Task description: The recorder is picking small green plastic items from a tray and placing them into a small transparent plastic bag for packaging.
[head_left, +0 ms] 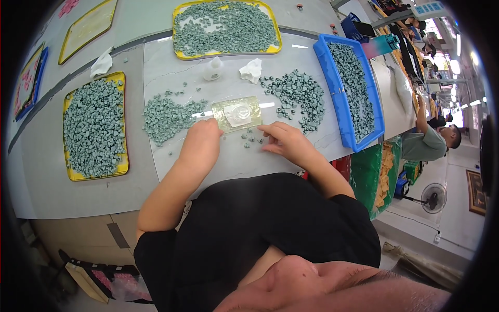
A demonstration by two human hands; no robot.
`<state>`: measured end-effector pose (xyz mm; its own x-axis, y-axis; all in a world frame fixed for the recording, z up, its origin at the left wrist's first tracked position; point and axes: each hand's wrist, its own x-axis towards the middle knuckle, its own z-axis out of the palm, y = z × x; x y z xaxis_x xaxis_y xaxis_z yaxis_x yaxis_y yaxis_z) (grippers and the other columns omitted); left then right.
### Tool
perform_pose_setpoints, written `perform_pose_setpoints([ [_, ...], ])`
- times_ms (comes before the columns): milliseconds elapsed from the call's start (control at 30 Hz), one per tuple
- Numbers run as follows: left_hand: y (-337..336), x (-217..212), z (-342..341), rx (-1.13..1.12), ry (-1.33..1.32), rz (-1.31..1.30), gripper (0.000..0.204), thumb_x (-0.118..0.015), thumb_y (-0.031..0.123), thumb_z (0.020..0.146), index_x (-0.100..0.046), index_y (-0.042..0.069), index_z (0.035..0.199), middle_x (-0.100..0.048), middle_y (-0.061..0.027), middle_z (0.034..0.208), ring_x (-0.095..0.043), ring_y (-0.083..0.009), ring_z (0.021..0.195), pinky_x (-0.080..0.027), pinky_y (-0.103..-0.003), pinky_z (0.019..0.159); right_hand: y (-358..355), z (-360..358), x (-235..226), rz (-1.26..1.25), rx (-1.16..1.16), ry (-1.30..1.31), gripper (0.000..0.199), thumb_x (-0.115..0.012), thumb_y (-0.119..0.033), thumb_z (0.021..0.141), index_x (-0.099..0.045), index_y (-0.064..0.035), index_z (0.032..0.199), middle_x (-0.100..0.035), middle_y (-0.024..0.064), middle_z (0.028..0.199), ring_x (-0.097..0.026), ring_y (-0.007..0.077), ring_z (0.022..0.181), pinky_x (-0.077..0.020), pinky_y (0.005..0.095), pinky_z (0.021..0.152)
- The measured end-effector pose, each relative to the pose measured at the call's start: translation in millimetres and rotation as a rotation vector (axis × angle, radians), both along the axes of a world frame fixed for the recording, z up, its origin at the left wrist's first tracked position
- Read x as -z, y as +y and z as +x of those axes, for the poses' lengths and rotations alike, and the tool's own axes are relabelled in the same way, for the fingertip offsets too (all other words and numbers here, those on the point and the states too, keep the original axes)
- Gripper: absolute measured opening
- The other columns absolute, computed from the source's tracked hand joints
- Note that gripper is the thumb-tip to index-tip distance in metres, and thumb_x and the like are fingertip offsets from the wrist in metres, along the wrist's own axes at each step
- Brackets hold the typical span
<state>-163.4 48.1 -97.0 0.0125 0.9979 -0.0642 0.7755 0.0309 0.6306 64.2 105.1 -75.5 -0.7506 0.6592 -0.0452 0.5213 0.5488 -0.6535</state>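
A flat yellowish-green board (254, 108) lies in front of me, with a small clear round dish (242, 113) and a white scrap (235, 124) on it. My left hand (204, 138) is closed at the board's left edge; whatever its fingertips hold, if anything, is hidden. At the near right corner my right hand (288, 139) has thumb and fingers apart, index finger close to the board. Several loose green pieces (249, 139) lie between the hands. Left of the board spreads a heap of dull green pieces (167, 118); to the right, shinier dark green ones (299, 96).
Yellow-rimmed trays of green pieces stand at left (127, 161) and at the back (279, 39). A blue bin (332, 101) bounds the right side. Beyond the board sit a small white bottle (213, 70) and crumpled tissue (251, 70). Another person (426, 140) is at far right.
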Motion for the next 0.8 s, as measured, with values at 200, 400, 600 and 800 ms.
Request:
perform_pose_setpoints([
  [200,3.9,0.0,14.2,-0.005,0.033,-0.036,0.016,-0.057,0.01,0.085,-0.055,-0.006,0.08,-0.059,-0.0244,0.077,-0.061,-0.0373,0.075,-0.049,-0.042,0.068,-8.0,-8.3,14.7,0.007,0.053,0.068,0.034,-0.072,-0.006,0.072,-0.059,-0.0057,0.104,-0.057,0.007,0.088,-0.058,0.0194,0.071,-0.0497,0.0294,0.066],
  [400,7.5,10.0,20.8,-0.093,0.015,0.034,0.018,-0.057,0.013,0.085,-0.053,-0.004,0.082,-0.058,-0.0209,0.078,-0.057,-0.0369,0.076,-0.045,-0.044,0.069,-4.1,-17.7,11.7,0.05,0.042,0.219,0.026,-0.069,-0.003,0.074,-0.06,-0.0056,0.099,-0.059,0.0084,0.092,-0.061,0.0199,0.077,-0.0508,0.0292,0.069],
  [600,8.6,6.5,15.8,-0.109,0.023,0.04,0.017,-0.057,0.013,0.086,-0.053,-0.004,0.082,-0.058,-0.0205,0.078,-0.056,-0.0362,0.076,-0.045,-0.043,0.069,19.1,10.1,13.1,0.359,0.24,0.209,0.017,-0.066,0.0,0.075,-0.063,-0.0029,0.091,-0.062,0.0104,0.093,-0.061,0.0252,0.081,-0.0508,0.0316,0.07],
  [800,9.3,-3.4,16.5,-0.038,0.054,0.057,0.014,-0.055,0.008,0.085,-0.053,-0.005,0.08,-0.058,-0.0222,0.077,-0.06,-0.0359,0.075,-0.048,-0.043,0.068,27.5,22.0,11.9,0.394,0.294,0.024,0.018,-0.065,-0.003,0.077,-0.063,-0.0027,0.094,-0.061,0.0103,0.098,-0.058,0.0278,0.092,-0.0473,0.0348,0.08],
])
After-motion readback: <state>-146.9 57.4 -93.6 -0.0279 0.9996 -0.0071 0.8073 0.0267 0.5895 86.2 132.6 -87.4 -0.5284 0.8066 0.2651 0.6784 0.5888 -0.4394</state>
